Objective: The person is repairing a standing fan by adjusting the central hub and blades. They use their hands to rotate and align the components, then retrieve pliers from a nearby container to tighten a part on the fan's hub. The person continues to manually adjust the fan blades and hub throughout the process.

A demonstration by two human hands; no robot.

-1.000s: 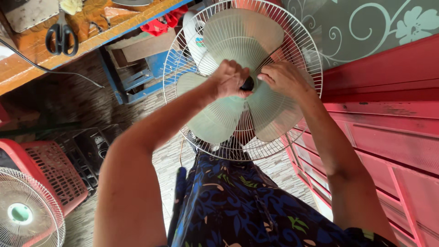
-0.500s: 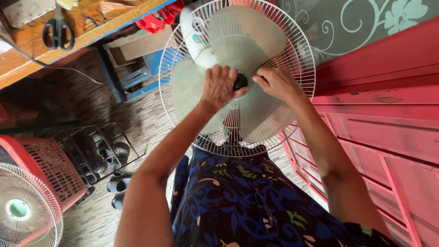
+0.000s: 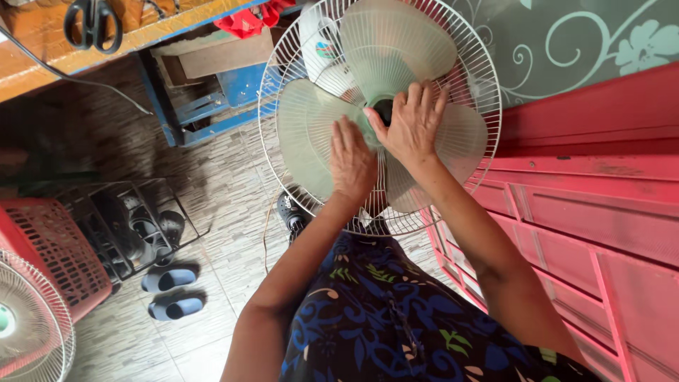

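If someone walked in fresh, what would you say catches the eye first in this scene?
The pale green fan blades inside a round wire guard fill the middle, with both hands on them: the left hand lies flat on a blade, and the right hand lies beside the dark hub. A bright red panelled wall runs down the right, and black scissors lie on the wooden bench at top left.

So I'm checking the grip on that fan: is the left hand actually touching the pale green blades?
Touching. The head view shows the left hand lying flat on the pale green blades, with no gap visible under the fingers.
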